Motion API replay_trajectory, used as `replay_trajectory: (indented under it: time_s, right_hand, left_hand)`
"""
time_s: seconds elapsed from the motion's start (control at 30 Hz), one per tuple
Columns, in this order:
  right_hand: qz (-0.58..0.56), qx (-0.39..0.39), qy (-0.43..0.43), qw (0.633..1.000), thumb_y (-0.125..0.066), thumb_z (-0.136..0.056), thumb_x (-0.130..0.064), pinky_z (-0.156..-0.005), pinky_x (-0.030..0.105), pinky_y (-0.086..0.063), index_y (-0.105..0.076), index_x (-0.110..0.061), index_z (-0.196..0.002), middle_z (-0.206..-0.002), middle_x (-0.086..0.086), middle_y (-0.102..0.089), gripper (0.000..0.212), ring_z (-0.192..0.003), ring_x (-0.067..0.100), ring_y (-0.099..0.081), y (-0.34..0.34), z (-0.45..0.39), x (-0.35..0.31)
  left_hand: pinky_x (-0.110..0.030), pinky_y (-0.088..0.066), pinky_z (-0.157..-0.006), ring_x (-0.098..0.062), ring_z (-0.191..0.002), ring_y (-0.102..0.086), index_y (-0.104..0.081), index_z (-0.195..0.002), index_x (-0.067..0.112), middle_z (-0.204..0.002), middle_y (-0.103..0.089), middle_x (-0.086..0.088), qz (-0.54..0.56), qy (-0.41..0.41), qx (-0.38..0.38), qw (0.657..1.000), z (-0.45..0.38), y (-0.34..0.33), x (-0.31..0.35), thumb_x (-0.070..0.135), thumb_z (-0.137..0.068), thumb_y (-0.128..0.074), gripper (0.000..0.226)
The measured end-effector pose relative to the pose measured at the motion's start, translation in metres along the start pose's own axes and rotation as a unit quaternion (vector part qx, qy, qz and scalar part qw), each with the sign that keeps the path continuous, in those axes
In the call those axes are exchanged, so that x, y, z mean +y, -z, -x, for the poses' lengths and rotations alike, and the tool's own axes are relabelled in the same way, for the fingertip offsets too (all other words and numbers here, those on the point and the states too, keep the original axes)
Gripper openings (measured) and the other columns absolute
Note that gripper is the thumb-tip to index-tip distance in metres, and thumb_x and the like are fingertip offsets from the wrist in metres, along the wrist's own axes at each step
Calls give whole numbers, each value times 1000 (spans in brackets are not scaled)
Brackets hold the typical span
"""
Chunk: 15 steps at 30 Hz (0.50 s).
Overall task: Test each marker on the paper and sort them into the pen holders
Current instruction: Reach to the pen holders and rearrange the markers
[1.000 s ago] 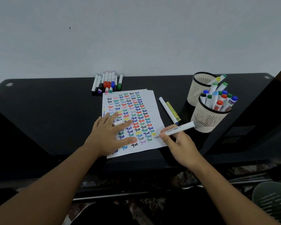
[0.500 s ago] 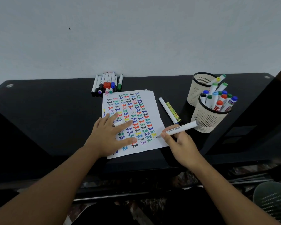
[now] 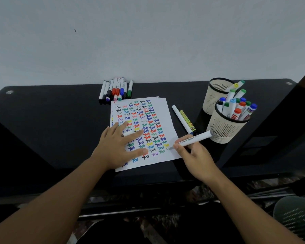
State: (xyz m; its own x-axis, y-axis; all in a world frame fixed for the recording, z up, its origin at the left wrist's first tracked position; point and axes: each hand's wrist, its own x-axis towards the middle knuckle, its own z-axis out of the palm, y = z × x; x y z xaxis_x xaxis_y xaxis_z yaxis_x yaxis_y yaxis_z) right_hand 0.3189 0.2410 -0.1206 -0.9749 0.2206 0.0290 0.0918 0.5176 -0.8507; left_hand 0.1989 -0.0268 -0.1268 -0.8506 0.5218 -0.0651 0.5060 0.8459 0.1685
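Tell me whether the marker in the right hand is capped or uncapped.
Uncapped. The marker in the right hand shows its bare grey tip touching the paper beside the last written word.

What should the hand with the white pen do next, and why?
Probably finish writing the test word. The right hand grips the white marker with its tip at the paper's right edge, where only a faint mark shows, while the left hand presses the sheet flat.

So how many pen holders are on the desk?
2, both at the right: the near pen holder, full of markers, and the far pen holder just behind it, touching, with fewer markers.
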Motion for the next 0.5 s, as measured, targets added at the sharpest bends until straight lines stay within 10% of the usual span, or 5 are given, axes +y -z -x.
replay_trajectory:
  time_s: [0.5]
  right_hand:
    - [-1, 2, 3, 1000, -59, -103, -43, -79, 30, -53, -61, -37, -100, -91, -18, -67, 7, -89, 2, -61, 0, 2, -3]
  left_hand:
    - [-51, 4, -125, -24, -156, 9, -8, -147, 69, -170, 2, 4, 2, 2, 2, 1000, 0, 0, 0, 102, -70, -14, 84]
